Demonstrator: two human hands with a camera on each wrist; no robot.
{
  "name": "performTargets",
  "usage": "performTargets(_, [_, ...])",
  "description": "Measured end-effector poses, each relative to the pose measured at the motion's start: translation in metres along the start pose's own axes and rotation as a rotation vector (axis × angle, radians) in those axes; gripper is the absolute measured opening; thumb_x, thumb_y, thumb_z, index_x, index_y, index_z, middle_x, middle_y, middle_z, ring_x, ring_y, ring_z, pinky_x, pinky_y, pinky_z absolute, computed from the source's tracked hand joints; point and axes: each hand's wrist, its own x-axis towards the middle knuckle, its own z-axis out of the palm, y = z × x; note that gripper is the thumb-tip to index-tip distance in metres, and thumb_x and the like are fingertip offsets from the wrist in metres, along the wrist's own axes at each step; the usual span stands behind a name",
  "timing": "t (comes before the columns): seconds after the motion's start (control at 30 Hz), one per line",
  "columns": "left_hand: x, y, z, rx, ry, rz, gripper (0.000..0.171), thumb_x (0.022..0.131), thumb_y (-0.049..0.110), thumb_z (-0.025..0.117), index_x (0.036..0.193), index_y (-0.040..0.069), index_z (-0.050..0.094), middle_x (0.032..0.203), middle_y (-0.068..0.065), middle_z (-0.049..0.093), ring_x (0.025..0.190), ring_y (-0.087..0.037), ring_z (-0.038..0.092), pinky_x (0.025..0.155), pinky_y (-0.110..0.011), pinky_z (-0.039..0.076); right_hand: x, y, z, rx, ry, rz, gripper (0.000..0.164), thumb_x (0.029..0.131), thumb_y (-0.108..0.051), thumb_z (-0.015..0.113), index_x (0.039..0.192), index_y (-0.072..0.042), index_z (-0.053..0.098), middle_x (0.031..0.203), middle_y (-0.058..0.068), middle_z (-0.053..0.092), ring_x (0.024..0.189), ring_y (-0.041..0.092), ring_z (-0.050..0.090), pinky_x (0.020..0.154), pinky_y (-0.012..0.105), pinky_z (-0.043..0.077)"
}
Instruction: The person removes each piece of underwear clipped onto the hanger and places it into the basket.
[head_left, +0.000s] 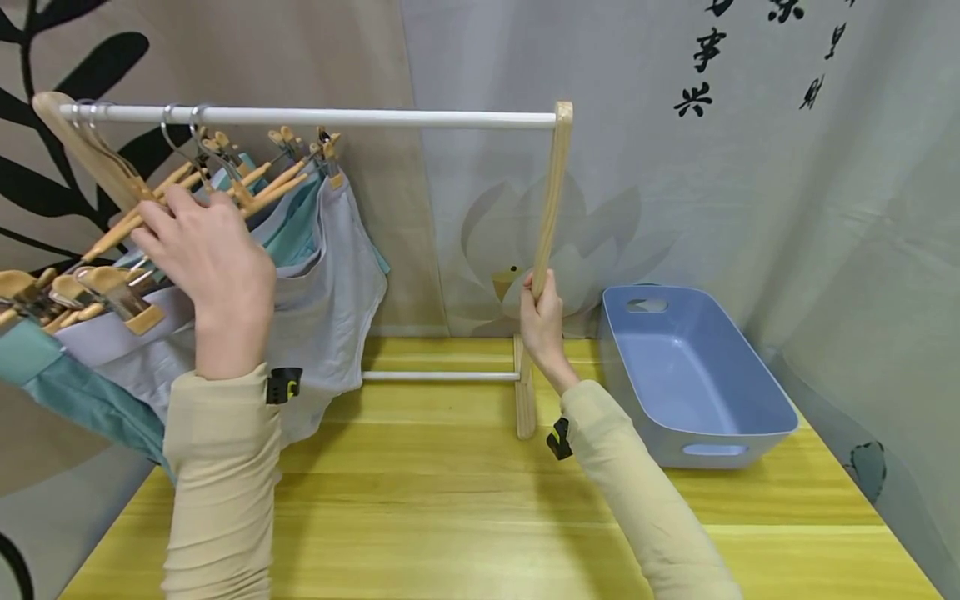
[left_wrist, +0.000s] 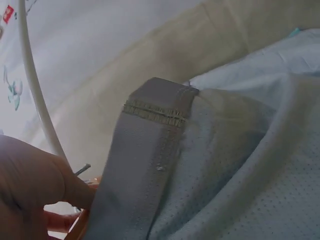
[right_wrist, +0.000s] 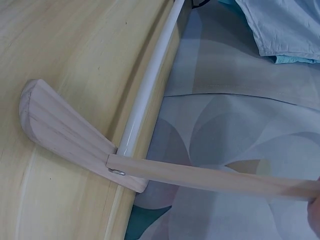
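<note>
My left hand [head_left: 213, 250] grips a wooden clip hanger [head_left: 116, 233] among several on the left end of the rack's white rod [head_left: 337, 118]. Grey and teal garments hang from the hangers' clips; a grey one [head_left: 322, 308] drapes to the right of the hand. In the left wrist view, a grey waistband [left_wrist: 145, 145] hides part of the fingers. My right hand [head_left: 543, 323] holds the rack's right wooden post [head_left: 553, 200] partway down. The right wrist view shows that post's wooden foot [right_wrist: 65, 130] on the table.
A blue plastic basket [head_left: 675, 446] with handle holes stands on the table [head_left: 450, 517] at the right. The rack's lower white bar [head_left: 442, 377] joins its right foot. Behind hangs a printed curtain [head_left: 675, 183].
</note>
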Motion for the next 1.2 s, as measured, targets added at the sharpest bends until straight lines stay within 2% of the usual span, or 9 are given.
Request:
performTargets(0.1, [-0.0016, -0.0010, 0.0013, -0.043, 0.064, 0.008, 0.048, 0.078, -0.006, 0.046, 0.127, -0.007, 0.048, 0.131, -0.030, 0.039, 0.118, -0.048, 0.033, 0.094, -0.059, 0.025, -0.0009, -0.0014, 0.0004, -0.004, 0.004, -0.006, 0.010, 0.092, 0.001, 0.036, 0.094, 0.008, 0.043, 0.056, -0.001, 0.029, 0.042, 0.001, 0.020, 0.044, 0.019, 0.020])
performTargets(0.27, [-0.0030, -0.0013, 0.0012, -0.059, 0.094, 0.014, 0.046, 0.078, -0.008, 0.044, 0.124, -0.005, 0.050, 0.127, -0.029, 0.046, 0.116, -0.048, 0.037, 0.095, -0.059, 0.025, -0.0019, -0.0006, 0.0008, -0.001, 0.004, -0.011, 0.009, 0.092, 0.000, 0.036, 0.093, 0.005, 0.043, 0.056, -0.001, 0.029, 0.042, 0.001, 0.019, 0.043, 0.020, 0.020])
performTargets(0.33, [-0.0030, -0.0008, 0.0017, -0.076, 0.106, 0.017, 0.042, 0.079, -0.008, 0.043, 0.120, -0.005, 0.052, 0.120, -0.030, 0.050, 0.113, -0.048, 0.040, 0.095, -0.059, 0.025, -0.0009, 0.0053, 0.0018, 0.000, 0.005, -0.012, 0.008, 0.093, -0.001, 0.036, 0.093, 0.003, 0.043, 0.055, 0.000, 0.029, 0.042, 0.001, 0.019, 0.043, 0.020, 0.020])
performTargets(0.5, [-0.0029, 0.0008, 0.0026, -0.121, 0.150, 0.033, 0.039, 0.077, -0.010, 0.042, 0.113, -0.005, 0.055, 0.105, -0.030, 0.058, 0.106, -0.047, 0.045, 0.093, -0.058, 0.025, -0.0006, 0.0053, 0.0020, 0.008, 0.004, -0.020, 0.010, 0.092, 0.000, 0.036, 0.094, 0.006, 0.043, 0.055, -0.001, 0.028, 0.041, 0.001, 0.019, 0.042, 0.020, 0.019])
performTargets(0.77, [-0.0047, 0.0017, 0.0047, -0.167, 0.207, 0.052, 0.043, 0.073, -0.013, 0.041, 0.112, -0.005, 0.056, 0.103, -0.030, 0.059, 0.101, -0.046, 0.048, 0.091, -0.057, 0.027, -0.0009, 0.0000, 0.0013, 0.013, 0.016, -0.040, 0.010, 0.091, 0.003, 0.036, 0.093, 0.010, 0.043, 0.055, -0.001, 0.028, 0.042, 0.001, 0.019, 0.042, 0.019, 0.019])
performTargets(1.0, [-0.0059, 0.0017, 0.0062, -0.168, 0.232, 0.054, 0.043, 0.071, -0.013, 0.040, 0.110, -0.005, 0.056, 0.100, -0.029, 0.059, 0.096, -0.047, 0.049, 0.089, -0.057, 0.027, -0.0001, 0.0005, 0.0009, 0.016, 0.005, -0.031, 0.007, 0.090, 0.003, 0.036, 0.092, 0.005, 0.043, 0.054, -0.002, 0.028, 0.040, -0.001, 0.019, 0.041, 0.018, 0.019])
performTargets(1.2, [-0.0080, 0.0011, 0.0096, -0.223, 0.318, 0.085, 0.039, 0.070, -0.015, 0.041, 0.105, -0.006, 0.058, 0.102, -0.027, 0.058, 0.088, -0.046, 0.050, 0.086, -0.053, 0.028, -0.0004, 0.0013, 0.0007, 0.021, 0.001, -0.034, 0.008, 0.091, 0.003, 0.036, 0.093, 0.007, 0.043, 0.053, -0.002, 0.028, 0.041, 0.000, 0.019, 0.041, 0.018, 0.019])
